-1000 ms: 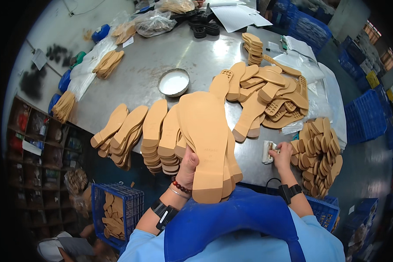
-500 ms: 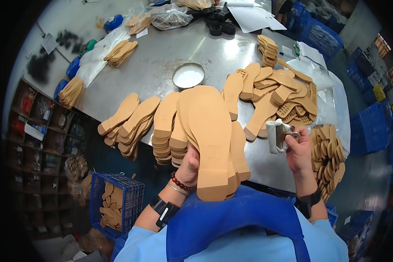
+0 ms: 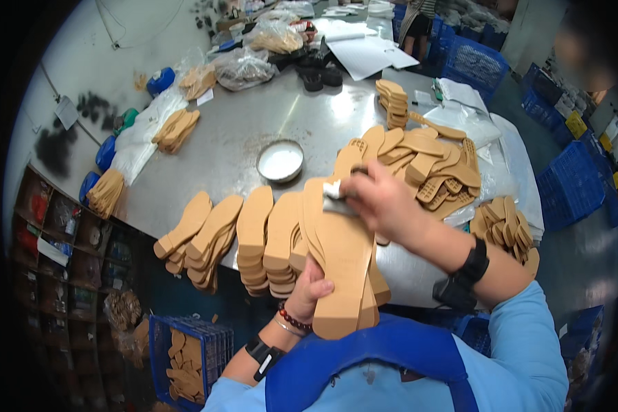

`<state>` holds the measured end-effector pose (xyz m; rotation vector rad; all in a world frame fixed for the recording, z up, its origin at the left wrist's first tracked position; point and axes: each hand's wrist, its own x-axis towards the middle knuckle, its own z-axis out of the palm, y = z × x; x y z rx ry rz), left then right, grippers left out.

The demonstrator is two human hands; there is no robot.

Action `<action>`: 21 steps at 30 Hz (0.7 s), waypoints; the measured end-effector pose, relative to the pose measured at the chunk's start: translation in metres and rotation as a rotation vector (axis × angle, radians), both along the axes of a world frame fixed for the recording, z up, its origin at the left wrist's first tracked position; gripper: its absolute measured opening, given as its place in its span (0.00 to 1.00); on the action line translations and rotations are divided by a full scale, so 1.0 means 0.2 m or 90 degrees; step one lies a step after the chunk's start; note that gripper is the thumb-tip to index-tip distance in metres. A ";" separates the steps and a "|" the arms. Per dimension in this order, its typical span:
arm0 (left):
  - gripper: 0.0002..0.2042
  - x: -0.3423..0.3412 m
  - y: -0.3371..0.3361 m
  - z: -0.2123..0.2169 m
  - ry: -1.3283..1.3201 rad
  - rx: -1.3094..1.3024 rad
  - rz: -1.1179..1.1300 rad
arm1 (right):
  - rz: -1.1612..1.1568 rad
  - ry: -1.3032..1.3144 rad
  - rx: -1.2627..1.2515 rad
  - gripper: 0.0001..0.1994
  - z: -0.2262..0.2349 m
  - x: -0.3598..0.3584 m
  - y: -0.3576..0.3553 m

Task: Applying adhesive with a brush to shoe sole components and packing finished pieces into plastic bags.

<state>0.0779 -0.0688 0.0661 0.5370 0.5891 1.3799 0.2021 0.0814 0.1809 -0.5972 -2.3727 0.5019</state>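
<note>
My left hand (image 3: 310,291) is closed round the side of a fanned stack of tan shoe soles (image 3: 345,275), tilted in front of my chest. The thumb lies on the face of the top sole. In my right hand (image 3: 386,204) is a metal clip wrapped in white cloth (image 3: 334,200), which lies against the far, toe end of that sole. The fingers hide most of the clip. Beyond the left hand, more soles stand in stacks (image 3: 256,223) along the table's near edge. A round bowl of white liquid (image 3: 259,163) sits farther back.
A loose heap of soles (image 3: 426,165) covers the right of the metal table (image 3: 220,151), with another pile (image 3: 505,223) at its right edge. Bags, papers (image 3: 367,55) and dark soles (image 3: 321,78) lie at the back. A blue crate (image 3: 192,326) of soles stands lower left.
My right hand has swung left with the cloth-wrapped clip, from beside the stack onto the top sole's far end. The left thumb now shows on the sole's face. The view has shifted.
</note>
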 end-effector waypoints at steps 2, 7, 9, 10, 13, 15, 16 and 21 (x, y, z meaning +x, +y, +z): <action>0.48 0.00 0.01 0.00 0.005 0.006 -0.002 | 0.178 0.026 0.096 0.10 0.00 0.00 -0.09; 0.47 0.00 0.04 0.01 0.012 -0.011 0.001 | 0.068 0.085 0.092 0.10 -0.14 0.01 0.09; 0.46 0.00 0.05 0.02 0.008 -0.027 -0.038 | -0.066 0.093 -0.055 0.11 -0.23 0.03 0.35; 0.46 0.00 0.05 0.02 0.014 -0.022 -0.046 | -0.077 0.070 -0.142 0.10 -0.29 0.08 0.45; 0.46 -0.03 0.07 0.01 0.045 0.040 0.006 | -0.126 0.278 -0.524 0.09 -0.51 0.30 0.50; 0.46 -0.07 0.08 -0.03 -0.004 0.012 0.003 | -0.170 0.310 -0.527 0.09 -0.65 0.50 0.45; 0.42 -0.08 0.08 -0.05 -0.004 0.002 0.018 | -0.142 0.347 -0.510 0.09 -0.74 0.59 0.41; 0.34 -0.14 0.15 -0.16 -0.009 -0.017 0.035 | -0.426 0.104 -0.667 0.10 -1.19 0.90 0.15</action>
